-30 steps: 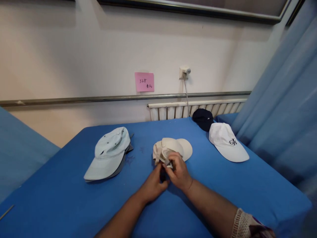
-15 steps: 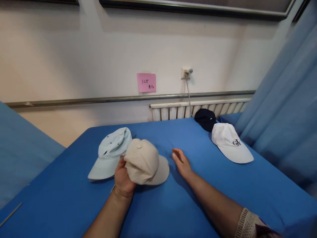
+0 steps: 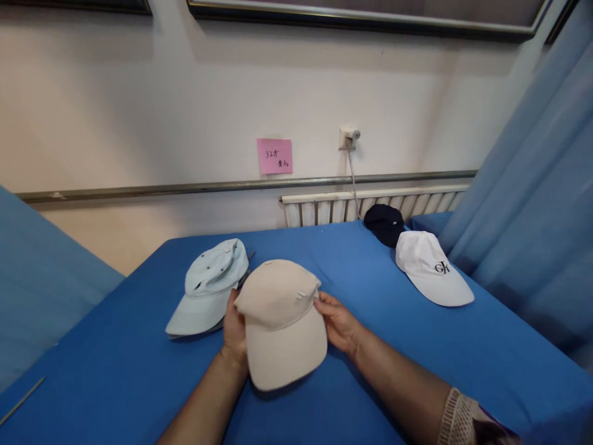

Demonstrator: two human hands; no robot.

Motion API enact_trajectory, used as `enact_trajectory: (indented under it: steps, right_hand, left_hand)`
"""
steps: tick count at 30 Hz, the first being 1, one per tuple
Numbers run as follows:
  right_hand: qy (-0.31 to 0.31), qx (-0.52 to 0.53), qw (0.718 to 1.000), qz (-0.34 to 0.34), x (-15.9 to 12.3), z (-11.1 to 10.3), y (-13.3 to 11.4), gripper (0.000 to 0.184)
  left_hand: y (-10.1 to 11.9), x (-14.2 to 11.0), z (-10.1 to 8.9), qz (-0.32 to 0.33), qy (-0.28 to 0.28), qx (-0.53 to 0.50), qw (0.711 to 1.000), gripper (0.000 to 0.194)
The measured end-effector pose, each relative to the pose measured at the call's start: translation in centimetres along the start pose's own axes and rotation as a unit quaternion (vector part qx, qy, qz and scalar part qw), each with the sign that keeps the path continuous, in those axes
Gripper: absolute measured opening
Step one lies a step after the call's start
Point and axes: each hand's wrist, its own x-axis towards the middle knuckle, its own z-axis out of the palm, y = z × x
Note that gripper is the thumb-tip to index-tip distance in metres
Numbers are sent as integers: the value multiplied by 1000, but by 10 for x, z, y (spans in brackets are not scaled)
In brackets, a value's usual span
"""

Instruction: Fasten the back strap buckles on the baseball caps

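Observation:
Between my two hands is a beige baseball cap (image 3: 282, 315), its brim toward me and a small mark on the front of its crown. My left hand (image 3: 235, 330) grips the cap's left edge, with most of the fingers hidden behind it. On the other side my right hand (image 3: 340, 322) pinches the cap's right edge near where the brim begins. Just left of the beige cap, a light blue cap (image 3: 210, 287) lies on the blue-covered table (image 3: 125, 352), with something dark partly showing beneath it.
At the table's right side lie a white cap (image 3: 433, 269) with black letters and, behind it, a dark navy cap (image 3: 384, 224). A thin stick (image 3: 22, 400) is at the left. Blue curtains (image 3: 537, 204) hang at both sides; a radiator (image 3: 315, 210) stands behind.
The beige cap has turned so that its brim faces me instead of pointing right. My right hand has moved in and taken hold of its right edge.

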Motion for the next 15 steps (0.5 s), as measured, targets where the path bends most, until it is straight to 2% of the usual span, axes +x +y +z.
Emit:
enact_trajectory:
  steps: [2,4,7,9,10,12,15]
  right_hand:
    - [55,19,997,-58,8,-10,-11,34]
    - [104,33,988,-111,14,-20,-22,35]
    - [139,30,978,-150,19,-30,-31,38]
    - [134,16,981,-142,19,-32,-31,40]
    - [130,6,982,-136,19,-32,-30,41]
    - [126,-23,984,-126,17,-30,-26,44]
    - [119,-78,984,-104,13,-30,-22,45]
  left_hand:
    - [-4,6,7,-42,-9,-44,998,69]
    - [-14,8,16,-91,1,-80,993,65]
    - [-34,5,33,-132,55,-86,986,34]
    - [-41,4,41,-120,111,-71,984,14]
    - [-40,4,43,-105,135,-65,983,11]
    - [-27,8,43,-64,162,-63,983,14]
    - [17,15,33,35,201,-72,976,23]
